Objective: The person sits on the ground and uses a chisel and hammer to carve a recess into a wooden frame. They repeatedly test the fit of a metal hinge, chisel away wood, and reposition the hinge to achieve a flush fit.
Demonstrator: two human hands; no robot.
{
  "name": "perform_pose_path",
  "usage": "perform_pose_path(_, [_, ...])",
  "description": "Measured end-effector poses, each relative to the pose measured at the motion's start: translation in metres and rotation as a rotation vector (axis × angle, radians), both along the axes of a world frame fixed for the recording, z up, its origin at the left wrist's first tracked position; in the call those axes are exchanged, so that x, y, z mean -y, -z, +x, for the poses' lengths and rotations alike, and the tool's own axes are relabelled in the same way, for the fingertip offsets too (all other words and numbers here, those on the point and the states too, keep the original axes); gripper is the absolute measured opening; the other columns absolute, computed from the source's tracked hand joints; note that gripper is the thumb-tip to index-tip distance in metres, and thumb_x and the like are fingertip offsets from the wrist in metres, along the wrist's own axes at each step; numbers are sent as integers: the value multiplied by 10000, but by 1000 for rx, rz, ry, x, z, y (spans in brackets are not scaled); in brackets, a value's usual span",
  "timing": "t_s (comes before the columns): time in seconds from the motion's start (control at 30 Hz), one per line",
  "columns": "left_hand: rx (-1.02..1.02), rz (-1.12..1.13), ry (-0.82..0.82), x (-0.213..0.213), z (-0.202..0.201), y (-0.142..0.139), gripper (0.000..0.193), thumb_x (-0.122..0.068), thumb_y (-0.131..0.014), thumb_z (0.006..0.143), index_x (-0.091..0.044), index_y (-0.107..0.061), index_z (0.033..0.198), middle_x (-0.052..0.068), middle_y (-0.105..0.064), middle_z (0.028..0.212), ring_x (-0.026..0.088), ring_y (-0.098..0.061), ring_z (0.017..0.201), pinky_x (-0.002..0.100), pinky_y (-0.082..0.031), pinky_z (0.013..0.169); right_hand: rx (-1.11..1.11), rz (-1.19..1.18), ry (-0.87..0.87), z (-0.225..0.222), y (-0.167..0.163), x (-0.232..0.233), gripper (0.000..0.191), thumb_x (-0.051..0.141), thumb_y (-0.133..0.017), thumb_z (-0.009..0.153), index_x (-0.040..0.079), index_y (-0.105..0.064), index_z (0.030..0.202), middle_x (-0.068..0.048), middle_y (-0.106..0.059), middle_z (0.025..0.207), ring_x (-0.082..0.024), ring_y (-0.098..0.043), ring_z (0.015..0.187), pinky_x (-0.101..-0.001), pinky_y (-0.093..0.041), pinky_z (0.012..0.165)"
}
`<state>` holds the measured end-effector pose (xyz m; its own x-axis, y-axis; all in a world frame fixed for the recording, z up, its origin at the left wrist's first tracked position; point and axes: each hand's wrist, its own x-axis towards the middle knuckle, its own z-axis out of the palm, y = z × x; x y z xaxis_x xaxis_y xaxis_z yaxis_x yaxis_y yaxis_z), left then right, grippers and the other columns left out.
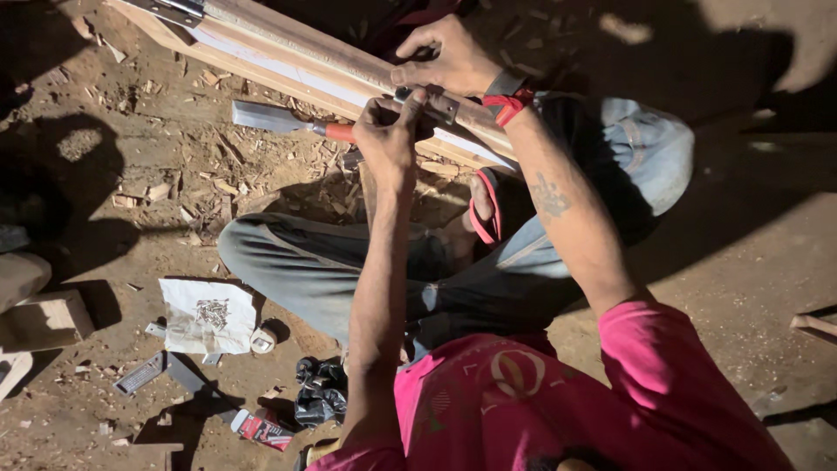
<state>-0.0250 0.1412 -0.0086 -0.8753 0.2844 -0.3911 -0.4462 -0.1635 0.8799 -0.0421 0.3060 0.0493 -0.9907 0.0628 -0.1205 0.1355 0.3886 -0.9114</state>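
Your left hand (390, 131) pinches metal hinge (440, 106) onto wooden frame (296, 54); right hand (449, 59) clamps frame steady; chisel (283, 120) parked beside.

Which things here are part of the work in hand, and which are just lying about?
In use: wooden frame, metal hinge, left hand, right hand, chisel.

Lying about: paper with screws, black bag, wood block, wood chips.
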Motion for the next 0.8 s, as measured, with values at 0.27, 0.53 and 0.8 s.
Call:
perform_pose_path(0.27, [-31, 14, -288, 122, -26, 58, 200, -61, -815, 944, 16, -631, 934, 123, -691, 858, 172, -643, 715, 317, -541, 618, 186, 150, 87, 88, 21, -27, 571, 431, -789, 899, -21, -691, 1234, -200, -709, 1249, -278, -670, 1165, -390, -528, 950])
perform_pose_path(0.53, [-94, -324, -522, 118, -60, 89, 365, -229, -752, 903, 20, -591, 1115, 151, -687, 985, 267, -677, 838, 401, -581, 703, 54, 308, 304, 113, 56, -8, 481, 419, -788, 949, -34, -742, 1105, -192, -749, 1059, -282, -716, 990, -369, -537, 872])
perform_pose_path(0.8, [-133, -930, -131, 68, -70, 108, 680, -409, -858, 720, 81, -663, 1150, 246, -729, 1040, 340, -672, 915, 449, -533, 828, -88, 3, 589, 130, 37, 8, 301, 244, -610, 1096, -34, -708, 1039, -91, -775, 986, -152, -756, 962, -272, -573, 854])
